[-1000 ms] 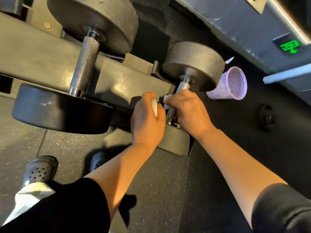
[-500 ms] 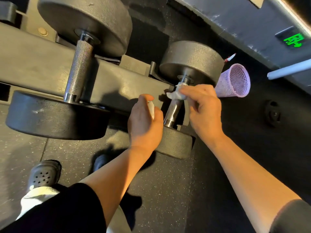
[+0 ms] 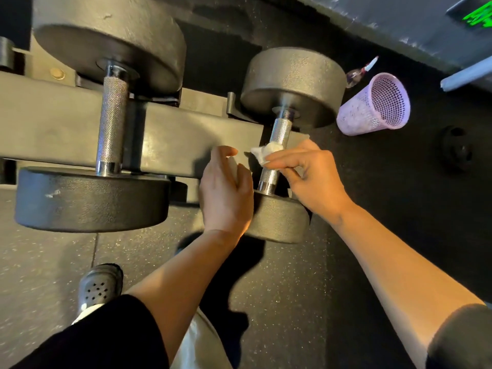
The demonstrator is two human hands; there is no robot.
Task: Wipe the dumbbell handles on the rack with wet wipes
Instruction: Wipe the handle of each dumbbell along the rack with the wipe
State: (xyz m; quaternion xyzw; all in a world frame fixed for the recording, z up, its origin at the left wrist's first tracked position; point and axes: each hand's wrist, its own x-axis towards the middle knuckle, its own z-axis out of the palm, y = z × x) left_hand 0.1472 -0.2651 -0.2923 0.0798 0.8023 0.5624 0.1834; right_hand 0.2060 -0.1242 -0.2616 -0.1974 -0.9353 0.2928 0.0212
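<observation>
Right hand (image 3: 311, 177) pinches a crumpled white wet wipe (image 3: 267, 151) against the knurled handle (image 3: 275, 153) of the smaller dumbbell (image 3: 292, 83) — that one sits at the right end of the rack (image 3: 173, 137). Left hand (image 3: 226, 193) is curled shut around something white, just beside the handle, over the near weight head. The bigger dumbbell (image 3: 106, 62) rests further left — and a lilac mesh basket (image 3: 372, 107) lies tipped on the floor past the rack's right end.

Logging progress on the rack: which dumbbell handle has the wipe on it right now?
The smaller dumbbell's handle, nearest the pink basket: the right hand presses the wipe there. The bigger dumbbell's handle is bare.
</observation>
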